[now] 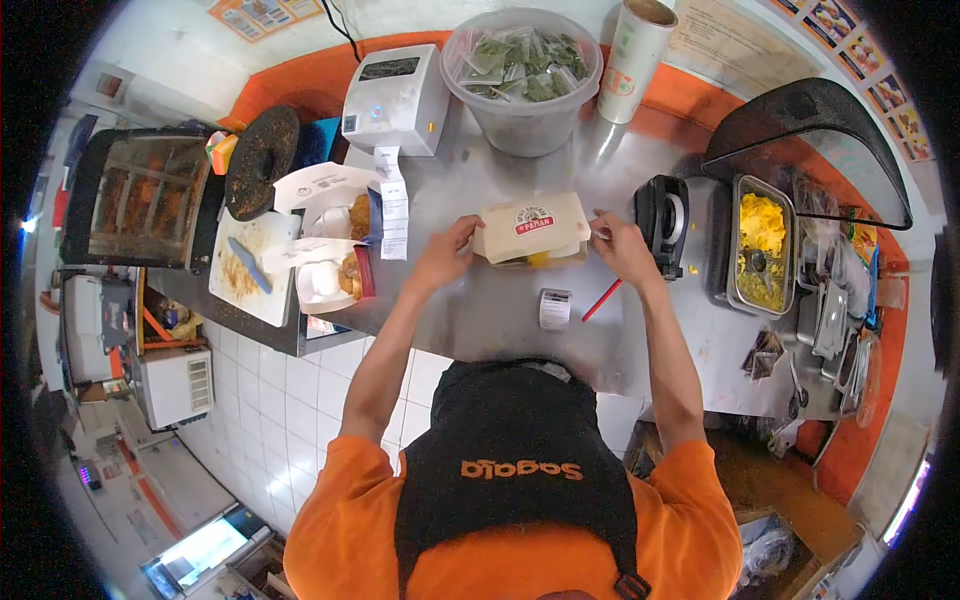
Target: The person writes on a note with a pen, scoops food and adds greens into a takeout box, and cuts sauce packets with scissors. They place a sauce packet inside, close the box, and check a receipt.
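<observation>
A cardboard food box (534, 225) lies before me on the steel counter, its printed lid lowered and something yellow showing at the near edge. My left hand (450, 253) holds the box's left end with its fingers. At the right end, the fingertips of my right hand (621, 244) pinch the box's side or flap. Below the box lies a small printed label (555, 309), with a red pen or stick (601, 301) beside it, under my right wrist. Two opened boxes of rice and fried chicken (337, 217) stand to the left.
A label printer (395, 97) with a hanging paper strip and a plastic tub (523, 112) of bagged greens stand behind. A knife (250, 265) rests on a cutting board (277, 307) at left. At right are a black device (661, 225), a tray of yellow food (763, 247) and scissors (796, 386).
</observation>
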The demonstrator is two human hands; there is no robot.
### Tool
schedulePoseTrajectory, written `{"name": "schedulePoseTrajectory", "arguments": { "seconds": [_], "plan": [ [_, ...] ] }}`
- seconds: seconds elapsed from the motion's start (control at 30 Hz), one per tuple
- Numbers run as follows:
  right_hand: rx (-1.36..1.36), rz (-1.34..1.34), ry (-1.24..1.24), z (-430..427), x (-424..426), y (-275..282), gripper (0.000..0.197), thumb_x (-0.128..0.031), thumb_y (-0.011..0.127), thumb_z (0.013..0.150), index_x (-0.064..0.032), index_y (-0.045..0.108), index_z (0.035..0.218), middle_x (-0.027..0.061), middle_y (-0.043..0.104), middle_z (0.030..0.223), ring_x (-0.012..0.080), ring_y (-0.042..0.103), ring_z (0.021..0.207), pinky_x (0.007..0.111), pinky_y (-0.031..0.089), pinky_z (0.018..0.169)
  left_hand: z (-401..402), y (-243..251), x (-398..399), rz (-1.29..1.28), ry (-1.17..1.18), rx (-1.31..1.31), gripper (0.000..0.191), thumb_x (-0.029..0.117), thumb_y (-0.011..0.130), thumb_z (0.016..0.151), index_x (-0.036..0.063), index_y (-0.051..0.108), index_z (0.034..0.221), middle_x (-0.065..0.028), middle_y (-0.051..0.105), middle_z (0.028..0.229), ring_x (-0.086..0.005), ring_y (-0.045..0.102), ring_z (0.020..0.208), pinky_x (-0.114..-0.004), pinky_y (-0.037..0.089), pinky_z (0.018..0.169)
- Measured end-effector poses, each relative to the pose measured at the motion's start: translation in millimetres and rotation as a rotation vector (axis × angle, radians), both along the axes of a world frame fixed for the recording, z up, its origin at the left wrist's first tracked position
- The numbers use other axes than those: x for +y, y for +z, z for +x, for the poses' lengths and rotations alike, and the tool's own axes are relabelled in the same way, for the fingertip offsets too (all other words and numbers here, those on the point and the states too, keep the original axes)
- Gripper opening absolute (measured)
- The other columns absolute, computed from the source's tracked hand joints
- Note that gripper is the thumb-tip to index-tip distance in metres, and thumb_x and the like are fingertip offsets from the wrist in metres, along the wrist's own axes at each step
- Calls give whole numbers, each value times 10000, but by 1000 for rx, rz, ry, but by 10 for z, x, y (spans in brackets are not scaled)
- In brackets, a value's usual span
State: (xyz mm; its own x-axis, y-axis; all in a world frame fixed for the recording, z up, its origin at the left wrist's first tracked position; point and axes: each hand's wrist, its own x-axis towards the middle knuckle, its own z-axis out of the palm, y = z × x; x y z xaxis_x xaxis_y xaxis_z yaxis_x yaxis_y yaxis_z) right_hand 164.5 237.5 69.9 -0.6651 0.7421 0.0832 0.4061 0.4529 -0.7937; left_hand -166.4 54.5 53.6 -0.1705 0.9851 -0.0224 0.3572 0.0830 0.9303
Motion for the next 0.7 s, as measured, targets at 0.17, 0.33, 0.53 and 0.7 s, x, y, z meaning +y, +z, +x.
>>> {"name": "schedulePoseTrajectory", "arguments": {
  "seconds": [0.17,0.33,0.53,0.7],
  "plan": [
    [-2,-238,73,-183,-52,455,443,-11,658,899,-45,643,1340,263,663,1312,423,688,1149,461,551,1000,39,128,-27,-180,-20,156,711,-96,637,872,185,440,1495,-209,692,1312,-336,647,1282,-396,524,1073],
    [75,-152,273,-69,141,58,526,14,638,949,-52,580,1467,214,636,1417,268,676,1210,347,511,1041,50,179,105,-172,-98,-267,719,-126,629,881,116,446,1532,-215,691,1305,-298,669,1235,-384,543,1055],
    [205,-699,269,-13,192,112,539,-28,718,933,-20,589,1456,122,617,1443,186,639,1227,326,490,1081,-24,309,86,-276,-90,-399,666,-145,671,856,15,526,1486,-202,684,1318,-260,682,1187,-379,570,1021],
    [284,-956,161,-36,139,206,533,-19,744,911,10,597,1423,103,608,1446,185,632,1238,349,488,1104,-29,320,31,-282,-84,-466,695,-134,711,839,28,529,1490,-209,692,1298,-258,680,1189,-368,574,1018]
  ]
}}
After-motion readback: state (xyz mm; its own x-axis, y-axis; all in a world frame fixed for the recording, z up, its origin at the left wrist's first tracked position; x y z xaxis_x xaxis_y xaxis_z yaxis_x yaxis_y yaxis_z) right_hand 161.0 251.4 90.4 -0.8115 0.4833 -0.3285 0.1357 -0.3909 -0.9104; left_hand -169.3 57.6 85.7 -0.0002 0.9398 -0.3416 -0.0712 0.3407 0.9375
